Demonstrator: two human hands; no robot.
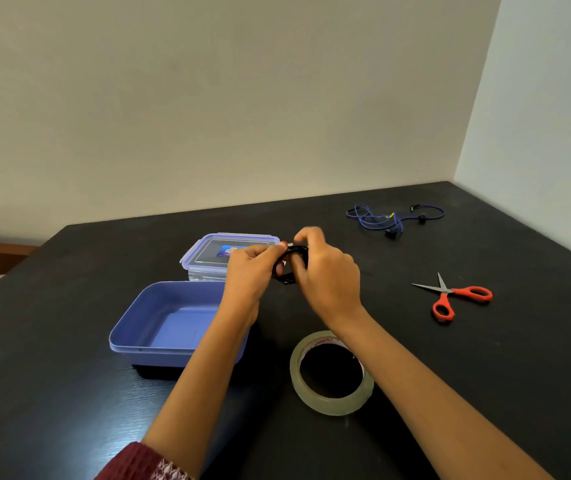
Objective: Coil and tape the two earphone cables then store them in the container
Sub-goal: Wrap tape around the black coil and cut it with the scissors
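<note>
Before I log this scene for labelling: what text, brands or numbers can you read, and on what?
Tape roll: red print on the inner core, upside down and too blurred to read.
Sticker on the lid of the clear box: blue with coloured print, too small to read.
Scissors, blue tub: no text visible.

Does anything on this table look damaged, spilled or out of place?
Nothing stands out. The tangled blue earphone cable lies uncoiled at the far right, simply awaiting its turn. The red-handled scissors lie open, and the open blue plastic container holds nothing.
</note>
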